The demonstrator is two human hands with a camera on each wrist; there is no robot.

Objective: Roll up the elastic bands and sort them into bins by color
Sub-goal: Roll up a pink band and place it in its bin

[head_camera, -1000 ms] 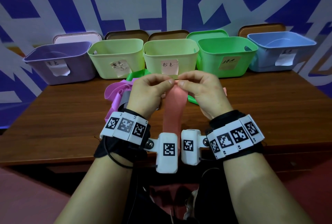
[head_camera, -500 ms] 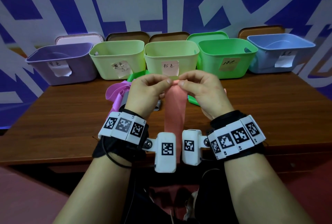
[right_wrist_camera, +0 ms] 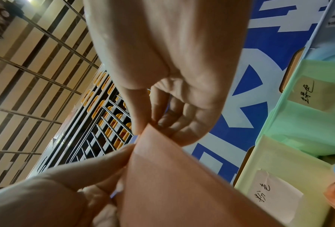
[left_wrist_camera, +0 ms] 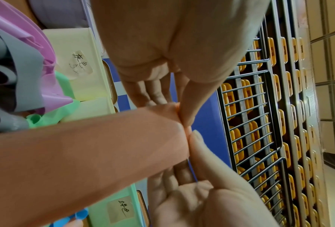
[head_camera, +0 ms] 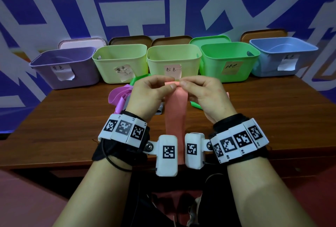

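Note:
A salmon-pink elastic band (head_camera: 176, 115) hangs down between my wrists, held up above the table. My left hand (head_camera: 169, 85) pinches its top left corner and my right hand (head_camera: 182, 84) pinches its top right corner, thumbs against forefingers. The wrist views show the same band (left_wrist_camera: 81, 153) (right_wrist_camera: 172, 176) with its top edge folded over between my fingertips. Behind my left hand lie a purple band (head_camera: 118, 97) and a grey band (left_wrist_camera: 5, 50). A green band (head_camera: 195, 104) shows by my right hand. Along the back stand a purple bin (head_camera: 45, 66), two yellow-green bins (head_camera: 109, 61) (head_camera: 190, 57), a green bin (head_camera: 252, 57) and a blue bin (head_camera: 309, 50).
The bins carry handwritten paper labels and stand in a row at the far edge of the brown wooden table (head_camera: 263, 114). Lids lean against the blue-and-white wall behind them. Bare table lies to my left and right.
Both hands have kept their pinch on the band's top edge; they sit slightly higher and closer to the bins than a second ago.

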